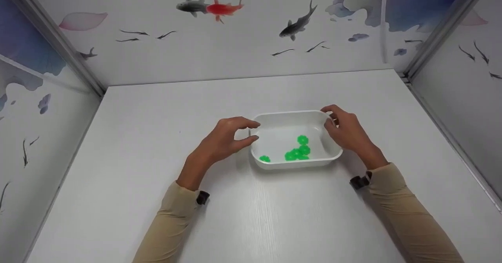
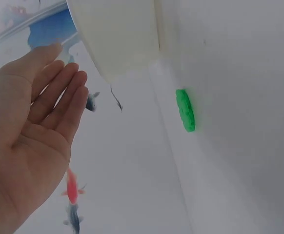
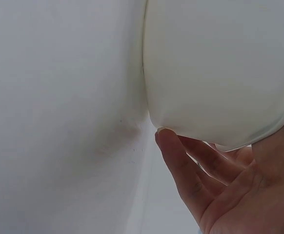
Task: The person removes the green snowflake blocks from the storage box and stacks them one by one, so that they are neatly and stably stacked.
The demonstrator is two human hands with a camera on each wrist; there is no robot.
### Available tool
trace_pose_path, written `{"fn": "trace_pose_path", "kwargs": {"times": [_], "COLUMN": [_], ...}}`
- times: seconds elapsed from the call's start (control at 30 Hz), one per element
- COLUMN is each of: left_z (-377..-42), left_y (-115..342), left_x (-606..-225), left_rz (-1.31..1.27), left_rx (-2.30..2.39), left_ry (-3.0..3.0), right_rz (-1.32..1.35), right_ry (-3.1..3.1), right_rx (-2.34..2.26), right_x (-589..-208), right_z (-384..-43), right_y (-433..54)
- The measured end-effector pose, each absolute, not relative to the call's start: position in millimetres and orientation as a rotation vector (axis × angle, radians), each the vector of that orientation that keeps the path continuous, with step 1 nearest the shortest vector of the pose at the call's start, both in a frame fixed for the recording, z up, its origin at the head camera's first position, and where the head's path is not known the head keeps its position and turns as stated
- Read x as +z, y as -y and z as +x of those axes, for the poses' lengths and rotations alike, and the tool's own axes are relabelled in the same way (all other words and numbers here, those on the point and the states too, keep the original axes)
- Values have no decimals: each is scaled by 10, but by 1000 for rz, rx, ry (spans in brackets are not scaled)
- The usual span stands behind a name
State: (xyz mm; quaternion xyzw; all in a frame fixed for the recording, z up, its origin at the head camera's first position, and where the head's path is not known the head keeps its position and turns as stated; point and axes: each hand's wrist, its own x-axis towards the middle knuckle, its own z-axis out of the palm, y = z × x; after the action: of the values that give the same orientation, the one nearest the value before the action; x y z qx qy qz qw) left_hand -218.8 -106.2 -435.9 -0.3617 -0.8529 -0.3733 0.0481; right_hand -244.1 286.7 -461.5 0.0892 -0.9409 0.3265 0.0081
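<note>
A white rectangular tray (image 1: 282,165) sits on the table, with several small green scalloped discs (image 1: 304,150) inside, most bunched near its front wall. At the tray's right end my right hand (image 1: 347,131) grips the rim, thumb on the inner side. In the right wrist view its fingertips (image 3: 167,136) touch the outer wall. My left hand (image 1: 223,139) is at the left end, thumb and forefinger apart and overlapping the rim. The left wrist view shows those fingers extended, nothing held. There, another green disc (image 2: 185,110) lies on the table beside the tray (image 2: 117,39), hidden in the head view.
The white tabletop (image 1: 157,110) is bounded by a back panel (image 1: 251,55) and side panels, printed with fish and petals. A dark wrist device (image 1: 202,197) shows at the left sleeve, and another (image 1: 360,181) at the right.
</note>
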Motion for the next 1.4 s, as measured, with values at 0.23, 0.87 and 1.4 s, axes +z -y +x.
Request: {"fn": "trace_pose_path", "kwargs": {"times": [0.23, 0.87, 1.4], "left_z": [-2281, -2386, -2383], "left_y": [864, 187, -46], "left_x": [-4355, -4422, -4583], "left_rz": [-1233, -1406, -1455], "left_rx": [-1212, -1100, -872], "left_ry": [2675, 2967, 2989], "right_rz": [283, 264, 263], "right_ry": [2931, 2958, 2951], "right_rx": [1029, 1010, 1010], "right_x": [-4624, -4598, -4633], "right_z": [-2463, -2464, -2445], "right_y": [-2860, -2856, -2875]}}
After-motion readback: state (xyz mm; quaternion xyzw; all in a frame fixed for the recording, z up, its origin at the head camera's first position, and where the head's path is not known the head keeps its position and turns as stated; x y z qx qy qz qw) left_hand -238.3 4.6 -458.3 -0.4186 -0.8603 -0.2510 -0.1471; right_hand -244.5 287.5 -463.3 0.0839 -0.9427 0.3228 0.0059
